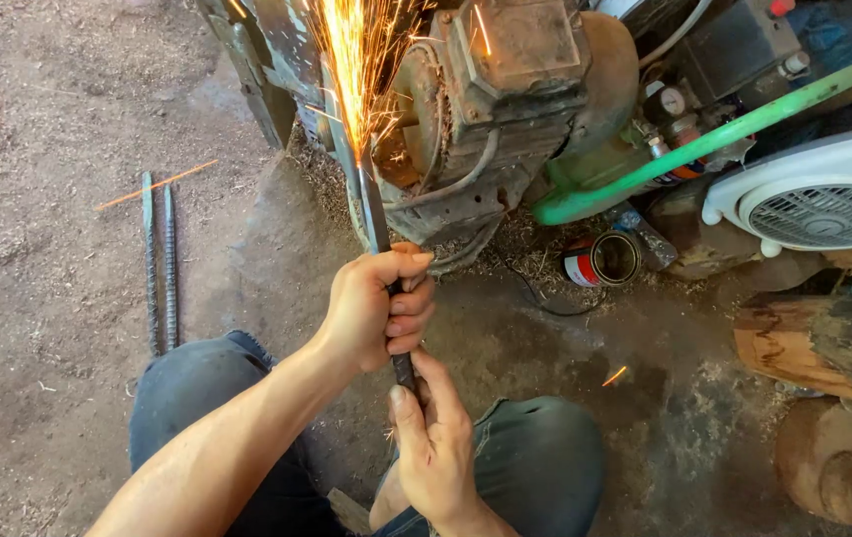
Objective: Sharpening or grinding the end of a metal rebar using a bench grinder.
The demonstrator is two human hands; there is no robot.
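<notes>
A dark metal rod (374,214) points up and away from me, its tip pressed against the wheel of a rusty motor-driven grinder (506,89). Bright orange sparks (356,60) spray upward from the contact point. My left hand (378,310) is wrapped around the rod's middle. My right hand (436,443) grips the near end just below it. Both hands are over my knees, which are in dark jeans.
Two ribbed steel bars (160,259) lie side by side on the dirt floor at left. A tin can (600,261) lies on its side, right of the grinder. A green pipe (704,144), a white fan (824,199) and wooden logs (824,343) crowd the right side.
</notes>
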